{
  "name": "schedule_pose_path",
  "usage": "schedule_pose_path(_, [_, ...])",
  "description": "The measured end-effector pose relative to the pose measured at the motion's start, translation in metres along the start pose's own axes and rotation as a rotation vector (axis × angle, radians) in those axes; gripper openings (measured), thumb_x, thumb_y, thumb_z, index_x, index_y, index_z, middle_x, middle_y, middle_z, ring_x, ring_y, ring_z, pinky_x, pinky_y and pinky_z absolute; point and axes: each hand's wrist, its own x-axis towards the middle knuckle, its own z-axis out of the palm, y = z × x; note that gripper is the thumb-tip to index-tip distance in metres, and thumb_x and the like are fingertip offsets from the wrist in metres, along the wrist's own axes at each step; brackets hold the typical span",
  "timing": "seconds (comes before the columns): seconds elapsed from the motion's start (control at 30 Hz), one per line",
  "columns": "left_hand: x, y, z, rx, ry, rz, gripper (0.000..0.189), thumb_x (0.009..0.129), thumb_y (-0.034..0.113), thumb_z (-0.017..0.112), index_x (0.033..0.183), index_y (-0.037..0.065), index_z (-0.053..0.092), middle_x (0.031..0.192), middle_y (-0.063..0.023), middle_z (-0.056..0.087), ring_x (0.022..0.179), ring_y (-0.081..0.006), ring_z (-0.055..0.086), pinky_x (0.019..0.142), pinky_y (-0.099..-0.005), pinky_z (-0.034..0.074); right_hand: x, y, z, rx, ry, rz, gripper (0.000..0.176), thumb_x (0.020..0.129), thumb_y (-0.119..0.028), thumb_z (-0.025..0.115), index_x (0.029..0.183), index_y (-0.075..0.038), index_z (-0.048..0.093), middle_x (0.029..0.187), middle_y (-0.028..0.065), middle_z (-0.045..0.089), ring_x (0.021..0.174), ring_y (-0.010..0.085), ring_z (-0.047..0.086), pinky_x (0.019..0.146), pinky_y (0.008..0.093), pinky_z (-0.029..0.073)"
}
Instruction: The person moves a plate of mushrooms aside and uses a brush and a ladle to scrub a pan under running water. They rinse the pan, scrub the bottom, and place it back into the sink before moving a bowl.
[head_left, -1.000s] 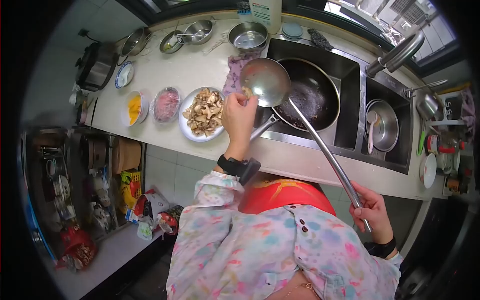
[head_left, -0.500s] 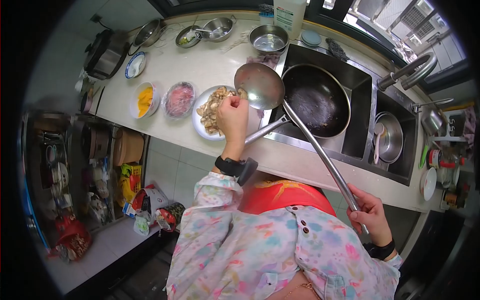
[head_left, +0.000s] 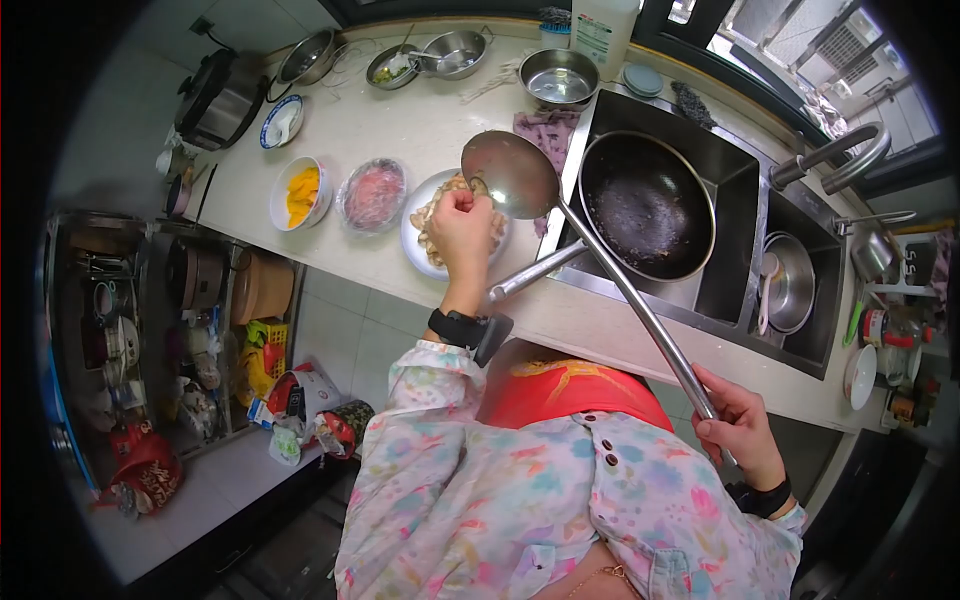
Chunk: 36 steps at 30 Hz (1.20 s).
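Observation:
My right hand [head_left: 738,425] is wrapped round the handle end of a large steel wok ladle [head_left: 518,172]. The ladle's wide bowl is tilted over the far edge of a white plate [head_left: 412,250] heaped with sliced mushrooms [head_left: 432,225]. Above the mushrooms, my left hand [head_left: 463,235] is closed, its fingers pinched at the ladle's near rim. A small brownish piece shows by the fingertips, but what they grip is mostly hidden. Beyond the ladle, a dark wok [head_left: 648,205] sits over the sink, its metal handle [head_left: 535,272] pointing toward the plate.
A plastic-wrapped bowl of pinkish meat [head_left: 372,196] and a bowl of yellow-orange pieces [head_left: 301,195] stand left of the plate. Steel bowls [head_left: 559,79] line the back. The double sink [head_left: 725,290], with its faucet [head_left: 835,160], lies right; a rice cooker [head_left: 218,102] is far left.
The view has shifted slightly, so the counter items appear farther right. The ladle's bowl and my left hand sit a little farther left relative to the plate. My right hand keeps its grip.

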Motion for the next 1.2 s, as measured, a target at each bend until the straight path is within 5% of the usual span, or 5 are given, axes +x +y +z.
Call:
schedule_pose_path(0.33, [0.022, -0.014, -0.032, -0.480, -0.161, -0.335, 0.014, 0.076, 0.008, 0.063, 0.084, -0.004, 0.060, 0.063, -0.0004, 0.056, 0.052, -0.0077, 0.050, 0.048, -0.0201, 0.040, 0.013, -0.002, 0.013, -0.014, 0.033, -0.001, 0.064, 0.074, 0.008, 0.056, 0.134, -0.004, 0.038, 0.073, 0.0029, 0.055, 0.044, 0.0058, 0.046, 0.038, 0.0199, 0.035])
schedule_pose_path(0.67, [-0.022, 0.096, -0.154, -0.708, -0.465, 0.391, 0.016, 0.067, 0.000, 0.068, 0.082, -0.001, 0.061, 0.073, -0.0055, 0.061, 0.058, -0.0151, 0.056, 0.050, -0.0252, 0.044, 0.023, -0.009, 0.012, 0.048, 0.294, -0.080, 0.064, 0.070, 0.001, 0.052, 0.133, 0.001, 0.037, 0.064, 0.0051, 0.053, 0.036, 0.0078, 0.043, 0.032, 0.0195, 0.032])
schedule_pose_path(0.9, [-0.081, 0.135, -0.192, -1.231, -0.807, 0.617, 0.048, 0.086, 0.025, 0.056, 0.127, 0.005, 0.042, 0.112, -0.0102, 0.055, 0.089, -0.0228, 0.052, 0.062, -0.0383, 0.049, 0.034, 0.022, -0.018, 0.000, 0.509, -0.098, 0.064, 0.071, 0.003, 0.048, 0.134, 0.000, 0.035, 0.063, 0.0044, 0.053, 0.033, 0.0064, 0.041, 0.029, 0.0178, 0.032])
schedule_pose_path(1.0, [-0.057, 0.141, -0.151, -1.360, -0.763, 0.749, 0.018, 0.084, 0.009, 0.056, 0.098, -0.002, 0.052, 0.089, -0.0136, 0.059, 0.064, -0.0221, 0.054, 0.055, -0.0274, 0.046, 0.048, 0.035, -0.034, -0.128, 0.517, -0.026, 0.063, 0.073, 0.003, 0.047, 0.134, -0.002, 0.036, 0.064, 0.0033, 0.053, 0.034, 0.0067, 0.041, 0.029, 0.0193, 0.032])
schedule_pose_path(1.2, [-0.051, 0.120, -0.091, -0.937, -0.651, -0.110, 0.015, 0.075, 0.000, 0.061, 0.090, -0.001, 0.059, 0.091, -0.0081, 0.060, 0.074, -0.0111, 0.056, 0.058, -0.0222, 0.045, 0.093, 0.076, -0.082, -0.688, 0.605, -0.137, 0.061, 0.072, 0.000, 0.051, 0.132, -0.006, 0.041, 0.080, 0.0154, 0.061, 0.054, 0.0215, 0.056, 0.047, 0.0335, 0.044])
